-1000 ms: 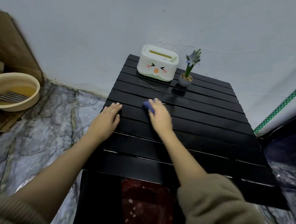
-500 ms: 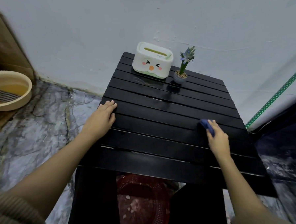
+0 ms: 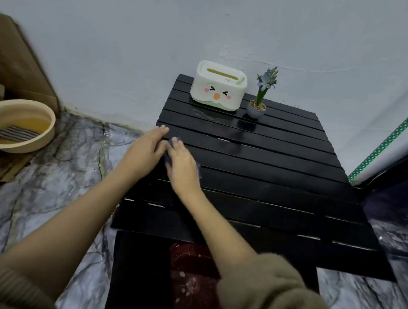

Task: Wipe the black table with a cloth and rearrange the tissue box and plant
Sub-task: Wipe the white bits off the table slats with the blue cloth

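Note:
The black slatted table (image 3: 270,169) stands against the wall. A white tissue box (image 3: 218,86) with a cartoon face sits at its far edge, and a small potted plant (image 3: 258,105) with a bluish flower stands just right of it. My right hand (image 3: 182,166) presses a blue cloth (image 3: 175,139) flat on the table's left side; only the cloth's edges show around the fingers. My left hand (image 3: 146,149) rests palm down on the table's left edge, fingers spread, touching the right hand's side.
A beige basin (image 3: 19,126) with water and a striped cloth sits on the marble floor at far left, beside cardboard (image 3: 11,67). A dark red basket (image 3: 193,277) lies under the table. A green dotted strip (image 3: 386,142) runs along the right wall.
My right hand has swept the blue cloth from the table's right side back to its left side, next to my left hand. The left hand stayed on the left edge.

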`<state>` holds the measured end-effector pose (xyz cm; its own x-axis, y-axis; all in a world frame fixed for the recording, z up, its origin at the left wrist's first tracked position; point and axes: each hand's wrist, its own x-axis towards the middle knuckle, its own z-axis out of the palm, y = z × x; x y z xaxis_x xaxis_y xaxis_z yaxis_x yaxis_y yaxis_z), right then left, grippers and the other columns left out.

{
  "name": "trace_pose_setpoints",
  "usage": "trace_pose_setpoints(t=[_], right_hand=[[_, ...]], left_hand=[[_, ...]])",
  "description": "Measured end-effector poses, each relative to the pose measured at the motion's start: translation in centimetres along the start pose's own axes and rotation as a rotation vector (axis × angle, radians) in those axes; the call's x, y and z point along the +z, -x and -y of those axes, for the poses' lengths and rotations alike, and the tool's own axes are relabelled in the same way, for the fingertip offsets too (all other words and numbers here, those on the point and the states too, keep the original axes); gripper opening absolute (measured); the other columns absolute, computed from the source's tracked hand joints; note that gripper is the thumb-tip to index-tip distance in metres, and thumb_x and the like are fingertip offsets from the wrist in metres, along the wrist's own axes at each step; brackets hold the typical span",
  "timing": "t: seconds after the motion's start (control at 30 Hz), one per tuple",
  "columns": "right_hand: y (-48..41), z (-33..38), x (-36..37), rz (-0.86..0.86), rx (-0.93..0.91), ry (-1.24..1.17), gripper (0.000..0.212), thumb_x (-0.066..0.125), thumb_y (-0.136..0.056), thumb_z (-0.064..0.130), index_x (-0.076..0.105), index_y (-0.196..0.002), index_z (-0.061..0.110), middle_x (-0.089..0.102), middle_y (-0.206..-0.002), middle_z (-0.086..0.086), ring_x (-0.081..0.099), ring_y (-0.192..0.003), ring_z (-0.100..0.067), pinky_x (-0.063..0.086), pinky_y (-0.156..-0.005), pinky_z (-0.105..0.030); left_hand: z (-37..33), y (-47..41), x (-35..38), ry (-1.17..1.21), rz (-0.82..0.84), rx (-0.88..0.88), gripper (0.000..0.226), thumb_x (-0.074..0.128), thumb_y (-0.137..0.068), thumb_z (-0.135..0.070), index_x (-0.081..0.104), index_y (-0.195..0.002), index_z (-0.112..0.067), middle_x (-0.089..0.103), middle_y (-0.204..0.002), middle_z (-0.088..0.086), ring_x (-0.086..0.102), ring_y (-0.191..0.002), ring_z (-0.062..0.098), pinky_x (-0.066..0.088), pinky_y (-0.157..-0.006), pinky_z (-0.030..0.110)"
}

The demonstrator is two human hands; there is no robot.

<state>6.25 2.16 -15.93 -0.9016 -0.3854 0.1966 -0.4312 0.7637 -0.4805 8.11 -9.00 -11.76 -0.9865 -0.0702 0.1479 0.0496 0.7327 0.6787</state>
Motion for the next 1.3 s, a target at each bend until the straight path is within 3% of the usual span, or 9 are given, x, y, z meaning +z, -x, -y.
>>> trace_pose_setpoints(t=[0.17, 0.23, 0.33, 0.4, 0.63, 0.77, 0.9, 1.13, 1.3], right_hand=[[10.7, -2.2, -4.0, 0.113, -0.186, -0.060, 0.059, 0.052, -0.076, 0.003, 0.044, -0.134, 0.011, 0.042, -0.144, -0.011, 0.036, -0.135, -0.020, 0.019, -0.115, -0.022], [12.4, -6.4, -6.9, 0.037, -0.056, -0.051, 0.056, 0.051, -0.078, 0.000, 0.046, -0.132, 0.013, 0.043, -0.143, -0.008, 0.037, -0.134, -0.018, 0.016, -0.114, -0.017], [11.0, -9.9, -9.0, -0.124, 0.268, -0.037, 0.051, 0.053, -0.085, -0.004, 0.045, -0.133, 0.013, 0.039, -0.146, -0.009, 0.033, -0.137, -0.022, 0.021, -0.116, -0.027], [8.5, -8.5, -7.6, -0.192, 0.340, 0.025, 0.051, 0.052, -0.085, -0.003, 0.043, -0.134, 0.010, 0.037, -0.147, -0.012, 0.030, -0.139, -0.025, 0.020, -0.117, -0.034], [6.2, 4.8, 0.3, 0.018, -0.016, -0.031, 0.053, 0.053, -0.080, 0.002, 0.044, -0.132, 0.007, 0.042, -0.143, -0.018, 0.036, -0.133, -0.034, 0.027, -0.113, -0.040], [12.4, 1.8, -2.1, 0.022, -0.109, -0.064, 0.057, 0.054, -0.074, 0.004, 0.048, -0.130, 0.010, 0.048, -0.140, -0.013, 0.043, -0.131, -0.025, 0.026, -0.113, -0.029], [16.3, -7.7, -8.7, -0.133, 0.192, -0.028, 0.052, 0.057, -0.080, -0.002, 0.049, -0.130, 0.015, 0.046, -0.141, -0.006, 0.039, -0.133, -0.017, 0.026, -0.111, -0.027], [19.1, -20.3, -18.4, -0.436, 0.807, 0.111, 0.041, 0.052, -0.086, 0.000, 0.052, -0.127, 0.005, 0.048, -0.138, -0.019, 0.046, -0.126, -0.038, 0.037, -0.105, -0.048], [12.8, -17.0, -14.3, -0.373, 0.660, 0.130, 0.039, 0.049, -0.084, -0.002, 0.053, -0.123, -0.001, 0.048, -0.135, -0.025, 0.044, -0.126, -0.040, 0.034, -0.108, -0.046]], left_hand=[[-1.3, -0.3, -0.2, -0.035, 0.042, 0.045, 0.043, 0.040, -0.092, -0.007, 0.039, -0.135, -0.005, 0.036, -0.148, 0.015, 0.029, -0.140, 0.024, 0.018, -0.113, 0.026], [-1.2, 0.0, -0.5, -0.023, 0.048, 0.038, 0.043, 0.039, -0.092, -0.009, 0.038, -0.136, -0.007, 0.035, -0.149, 0.014, 0.028, -0.141, 0.023, 0.018, -0.115, 0.028], [-1.0, 0.5, -1.2, -0.025, 0.043, 0.029, 0.043, 0.039, -0.093, -0.010, 0.038, -0.136, -0.008, 0.035, -0.149, 0.012, 0.028, -0.141, 0.021, 0.018, -0.115, 0.030], [-1.1, 0.8, -1.6, -0.026, 0.043, 0.028, 0.043, 0.039, -0.093, -0.010, 0.038, -0.135, -0.008, 0.036, -0.149, 0.012, 0.028, -0.140, 0.021, 0.018, -0.115, 0.029], [-1.8, 1.0, -1.9, -0.048, 0.029, 0.047, 0.043, 0.040, -0.092, -0.010, 0.039, -0.135, -0.008, 0.037, -0.148, 0.012, 0.030, -0.140, 0.023, 0.020, -0.115, 0.031], [-1.7, 2.1, -0.1, -0.056, 0.068, 0.091, 0.043, 0.040, -0.092, -0.008, 0.038, -0.135, -0.007, 0.036, -0.148, 0.013, 0.027, -0.141, 0.023, 0.018, -0.116, 0.033], [-0.8, 4.2, 2.4, -0.174, 0.173, 0.174, 0.045, 0.039, -0.093, -0.010, 0.036, -0.137, -0.009, 0.035, -0.150, 0.008, 0.024, -0.142, 0.020, 0.013, -0.118, 0.032], [0.3, 5.8, 3.2, -0.125, 0.171, 0.126, 0.044, 0.040, -0.093, -0.012, 0.036, -0.137, -0.009, 0.035, -0.150, 0.008, 0.024, -0.142, 0.019, 0.013, -0.118, 0.032], [0.2, 5.9, 3.3, -0.110, 0.163, 0.111, 0.043, 0.040, -0.093, -0.011, 0.037, -0.137, -0.009, 0.034, -0.150, 0.008, 0.024, -0.142, 0.019, 0.013, -0.118, 0.032]])
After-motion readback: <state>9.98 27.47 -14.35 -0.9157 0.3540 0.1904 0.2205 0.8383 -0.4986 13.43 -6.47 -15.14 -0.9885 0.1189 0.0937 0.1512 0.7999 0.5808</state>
